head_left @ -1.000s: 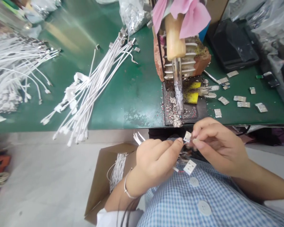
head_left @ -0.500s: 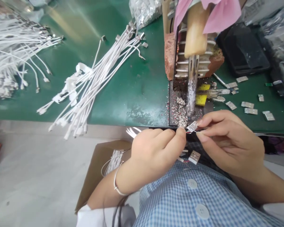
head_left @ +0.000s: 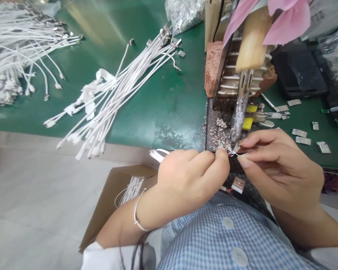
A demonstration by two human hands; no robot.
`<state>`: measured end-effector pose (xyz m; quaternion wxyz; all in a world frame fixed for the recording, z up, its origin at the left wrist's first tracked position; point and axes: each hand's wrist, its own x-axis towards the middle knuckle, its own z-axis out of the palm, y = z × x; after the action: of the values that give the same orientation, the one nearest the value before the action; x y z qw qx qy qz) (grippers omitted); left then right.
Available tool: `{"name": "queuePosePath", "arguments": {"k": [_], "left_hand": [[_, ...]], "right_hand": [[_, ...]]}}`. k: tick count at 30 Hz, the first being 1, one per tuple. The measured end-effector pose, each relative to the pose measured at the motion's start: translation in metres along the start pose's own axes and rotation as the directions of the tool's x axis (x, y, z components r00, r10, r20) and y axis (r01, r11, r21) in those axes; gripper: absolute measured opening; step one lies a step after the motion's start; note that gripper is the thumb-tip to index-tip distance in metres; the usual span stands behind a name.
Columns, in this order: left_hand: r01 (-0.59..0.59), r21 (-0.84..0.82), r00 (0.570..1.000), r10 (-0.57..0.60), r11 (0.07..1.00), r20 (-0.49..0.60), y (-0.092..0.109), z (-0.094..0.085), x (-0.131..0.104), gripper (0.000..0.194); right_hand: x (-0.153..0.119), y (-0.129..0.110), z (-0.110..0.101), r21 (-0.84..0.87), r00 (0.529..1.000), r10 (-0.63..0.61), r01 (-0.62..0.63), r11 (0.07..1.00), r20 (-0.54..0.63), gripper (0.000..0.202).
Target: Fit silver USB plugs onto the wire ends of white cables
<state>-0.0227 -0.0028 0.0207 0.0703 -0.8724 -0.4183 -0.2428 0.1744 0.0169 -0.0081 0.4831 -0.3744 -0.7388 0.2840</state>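
Observation:
My left hand (head_left: 194, 172) is closed around white cables (head_left: 158, 154), with thin red and white wire ends at its thumb and index finger. My right hand (head_left: 281, 165) pinches a small metal USB connector (head_left: 236, 148) and a thin white strand beside those wire ends. Just above the connector is the tip of a soldering iron (head_left: 240, 105), which has a wooden handle (head_left: 255, 39) and is mounted over a dark tray (head_left: 211, 127) strewn with solder crumbs. Another USB plug (head_left: 238, 185) with red and white wires hangs below my hands.
Bundled white cables (head_left: 124, 90) lie on the green table (head_left: 174, 108), with a larger cable pile (head_left: 14, 56) at far left. Loose connectors (head_left: 302, 140), a black phone-like device (head_left: 298, 67) and a brick (head_left: 213, 67) are around the iron. A cardboard box (head_left: 101, 210) stands below.
The view has shifted a little. The connector in my right hand has come up to the iron's tip, and the iron now leans more, its tip lower.

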Motion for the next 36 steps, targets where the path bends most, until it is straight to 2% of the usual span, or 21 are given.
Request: {"name": "queuePosePath", "arguments": {"k": [8, 16, 36], "left_hand": [[0.023, -0.026, 1.0, -0.023, 0.999, -0.005, 0.0007, 0.001, -0.0018, 0.016], [0.017, -0.027, 0.997, -0.018, 0.999, -0.07, -0.0008, 0.0043, -0.0011, 0.016], [0.037, -0.027, 0.998, -0.039, 0.999, -0.056, 0.0, 0.0037, -0.0001, 0.019]], "right_hand": [[0.0018, 0.0024, 0.001, 0.023, 1.0, -0.03, 0.03, 0.999, -0.004, 0.019], [0.003, 0.0026, 0.003, 0.02, 0.999, -0.029, 0.029, 0.999, -0.023, 0.02], [0.0009, 0.0033, 0.0007, -0.011, 0.998, -0.053, 0.053, 0.999, -0.029, 0.02]]}}
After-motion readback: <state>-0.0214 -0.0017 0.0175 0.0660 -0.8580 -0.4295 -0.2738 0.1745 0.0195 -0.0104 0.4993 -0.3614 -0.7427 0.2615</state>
